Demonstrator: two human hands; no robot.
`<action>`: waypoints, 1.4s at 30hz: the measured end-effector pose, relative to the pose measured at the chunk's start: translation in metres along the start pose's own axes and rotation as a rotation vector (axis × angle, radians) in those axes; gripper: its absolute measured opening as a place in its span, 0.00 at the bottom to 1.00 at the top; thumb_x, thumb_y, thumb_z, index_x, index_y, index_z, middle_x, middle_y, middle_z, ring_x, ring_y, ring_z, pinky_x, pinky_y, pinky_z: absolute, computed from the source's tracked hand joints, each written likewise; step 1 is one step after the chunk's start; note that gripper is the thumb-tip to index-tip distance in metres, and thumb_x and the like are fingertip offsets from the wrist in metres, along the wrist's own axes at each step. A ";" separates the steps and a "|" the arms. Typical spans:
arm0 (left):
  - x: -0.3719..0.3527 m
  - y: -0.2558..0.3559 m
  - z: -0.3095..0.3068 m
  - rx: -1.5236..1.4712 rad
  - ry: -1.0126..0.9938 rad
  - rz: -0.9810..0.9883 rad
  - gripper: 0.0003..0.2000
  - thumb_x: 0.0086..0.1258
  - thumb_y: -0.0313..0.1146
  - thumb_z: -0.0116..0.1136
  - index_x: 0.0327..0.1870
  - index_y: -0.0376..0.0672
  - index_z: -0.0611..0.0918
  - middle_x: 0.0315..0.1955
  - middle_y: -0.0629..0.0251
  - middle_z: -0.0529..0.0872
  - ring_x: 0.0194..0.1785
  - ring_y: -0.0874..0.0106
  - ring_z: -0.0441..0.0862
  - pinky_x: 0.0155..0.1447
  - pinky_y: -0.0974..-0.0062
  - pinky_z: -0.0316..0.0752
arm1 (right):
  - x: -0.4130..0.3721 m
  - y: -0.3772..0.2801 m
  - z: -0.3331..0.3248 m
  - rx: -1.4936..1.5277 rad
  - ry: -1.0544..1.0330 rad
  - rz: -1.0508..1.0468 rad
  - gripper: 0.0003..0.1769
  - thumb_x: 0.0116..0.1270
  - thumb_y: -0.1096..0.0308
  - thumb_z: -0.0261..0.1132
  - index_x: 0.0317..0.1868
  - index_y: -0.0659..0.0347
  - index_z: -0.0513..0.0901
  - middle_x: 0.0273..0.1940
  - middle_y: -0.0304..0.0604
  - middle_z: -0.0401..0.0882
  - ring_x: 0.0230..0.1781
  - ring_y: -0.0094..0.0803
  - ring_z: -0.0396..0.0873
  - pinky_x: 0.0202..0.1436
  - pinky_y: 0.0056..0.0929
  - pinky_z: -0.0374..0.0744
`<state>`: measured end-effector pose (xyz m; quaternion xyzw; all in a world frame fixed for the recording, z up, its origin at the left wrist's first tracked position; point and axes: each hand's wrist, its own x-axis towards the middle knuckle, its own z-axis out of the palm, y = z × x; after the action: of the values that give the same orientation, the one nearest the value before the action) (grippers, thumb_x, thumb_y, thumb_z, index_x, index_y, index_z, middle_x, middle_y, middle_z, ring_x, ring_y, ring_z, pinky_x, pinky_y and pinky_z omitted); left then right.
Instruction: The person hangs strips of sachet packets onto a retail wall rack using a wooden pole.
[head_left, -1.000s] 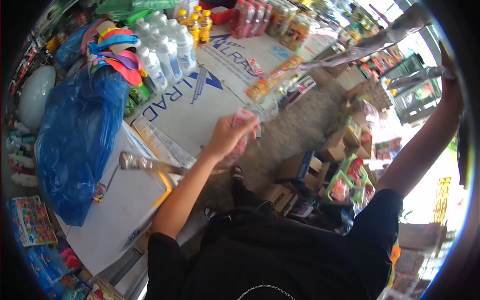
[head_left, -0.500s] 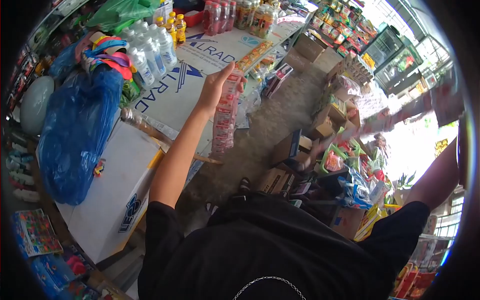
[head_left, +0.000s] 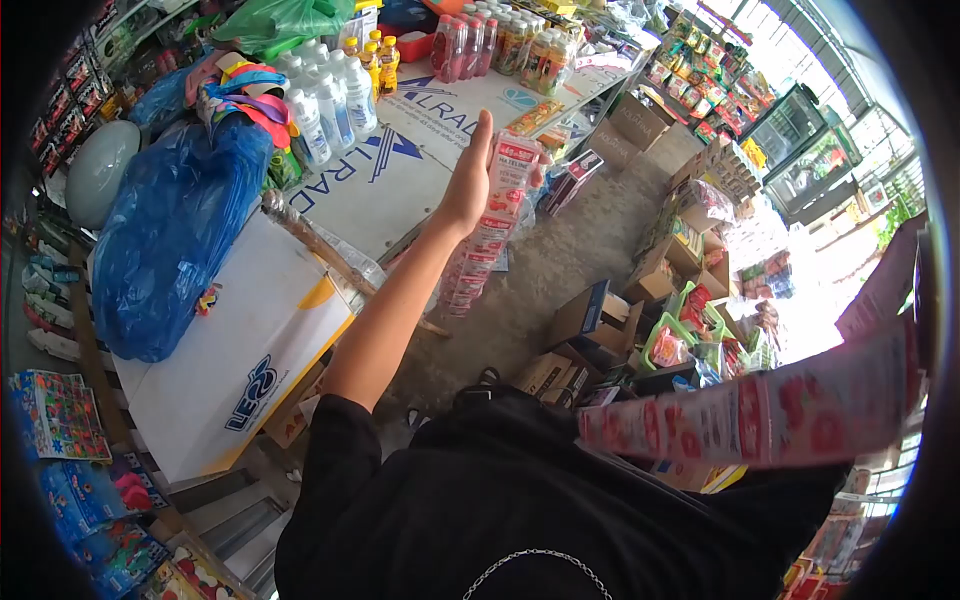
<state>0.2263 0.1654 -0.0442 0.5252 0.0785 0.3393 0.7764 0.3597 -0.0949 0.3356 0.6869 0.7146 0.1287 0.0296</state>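
My left hand (head_left: 470, 190) is raised near the middle, its thumb pointing up and its other fingers mostly hidden behind a strip of red and white sachets (head_left: 494, 222). The hand is closed around this strip, which hangs down from it in a row of joined packets. A second strip of similar sachets (head_left: 745, 412) stretches across the lower right, from in front of my dark shirt to the right edge. My right hand is out of sight beyond that edge.
A white board-topped table (head_left: 420, 150) carries bottled drinks (head_left: 345, 100) and a blue plastic bag (head_left: 185, 240). Cardboard boxes (head_left: 590, 318) and green baskets (head_left: 690, 310) line the right of the concrete floor (head_left: 560, 255). A glass cabinet (head_left: 785, 135) stands farther back.
The strip on the right has swung down and toward me, and my right forearm is no longer plainly visible. My left hand has shifted slightly right, still holding its strip, with the thumb now raised.
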 end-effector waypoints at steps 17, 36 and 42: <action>0.020 0.009 0.030 0.041 -0.095 0.049 0.47 0.74 0.75 0.23 0.50 0.36 0.85 0.30 0.64 0.86 0.36 0.75 0.83 0.43 0.76 0.75 | 0.009 -0.014 -0.018 -0.085 -0.220 -0.174 0.15 0.65 0.62 0.72 0.48 0.61 0.87 0.32 0.40 0.80 0.32 0.27 0.74 0.37 0.28 0.72; -0.054 0.019 0.055 0.065 -0.376 0.002 0.29 0.73 0.61 0.59 0.48 0.37 0.86 0.38 0.65 0.89 0.40 0.79 0.85 0.48 0.78 0.78 | 0.106 -0.023 0.080 0.109 0.069 0.212 0.21 0.68 0.47 0.72 0.38 0.59 0.92 0.29 0.39 0.87 0.25 0.23 0.79 0.31 0.29 0.77; -0.062 0.028 0.056 0.028 -0.330 -0.015 0.22 0.74 0.52 0.62 0.45 0.38 0.87 0.34 0.67 0.89 0.36 0.78 0.85 0.46 0.77 0.79 | 0.122 0.070 0.175 0.274 0.146 0.094 0.20 0.70 0.51 0.70 0.46 0.61 0.90 0.34 0.35 0.85 0.33 0.18 0.80 0.39 0.25 0.79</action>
<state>0.1937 0.0909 -0.0096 0.5840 -0.0413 0.2417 0.7738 0.4598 0.0530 0.1988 0.7059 0.6929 0.0809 -0.1227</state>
